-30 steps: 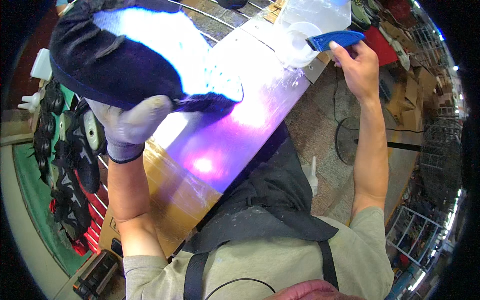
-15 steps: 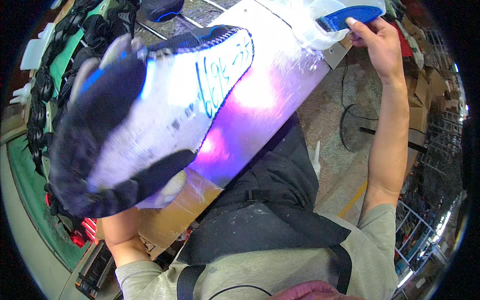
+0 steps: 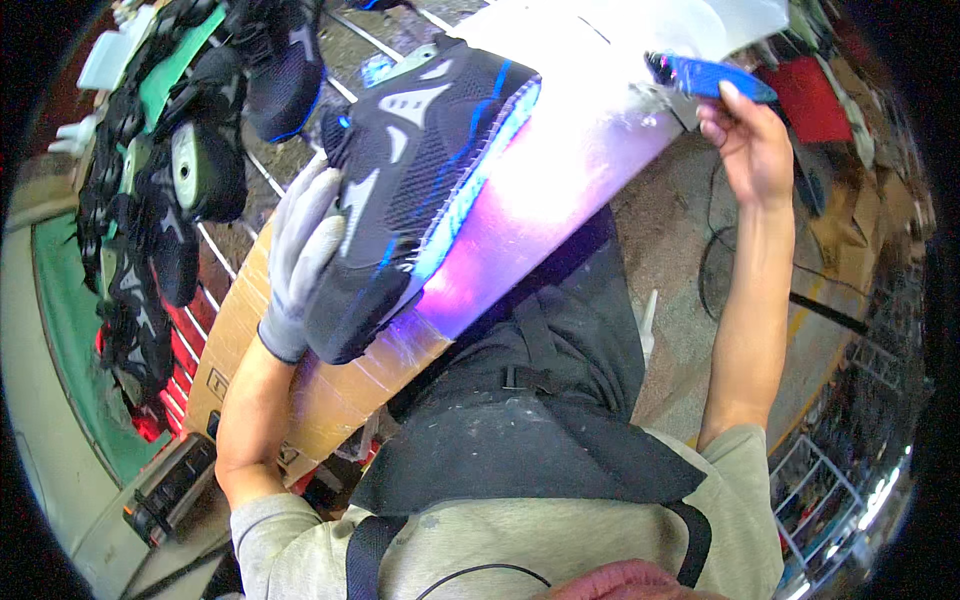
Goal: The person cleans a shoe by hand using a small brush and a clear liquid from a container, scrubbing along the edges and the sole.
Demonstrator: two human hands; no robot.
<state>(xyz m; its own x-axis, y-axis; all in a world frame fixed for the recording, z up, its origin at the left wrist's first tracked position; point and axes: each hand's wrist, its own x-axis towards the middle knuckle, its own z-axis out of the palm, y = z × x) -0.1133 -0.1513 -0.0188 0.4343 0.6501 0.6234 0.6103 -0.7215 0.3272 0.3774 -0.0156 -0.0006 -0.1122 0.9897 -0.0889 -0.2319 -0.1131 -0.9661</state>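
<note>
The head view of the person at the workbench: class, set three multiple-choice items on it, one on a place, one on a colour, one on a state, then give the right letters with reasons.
1. Where is the blue-handled brush?
A. In the right hand, raised at the upper right
B. Lying on the floor
C. Tucked in the apron

2. What colour is the glove on the left hand?
A. Red
B. Grey
C. Yellow

3. How is the dark shoe held?
A. Lying alone on the bench
B. Hanging from a hook
C. Gripped by the gloved left hand, its side turned up toward the camera

Answers:
1 A: the bare right hand closes round the blue handle above the glowing purple-white bench top.
2 B: the glove shows pale grey against the black shoe.
3 C: the gloved fingers wrap its upper, the sole edge facing the bench.
</note>
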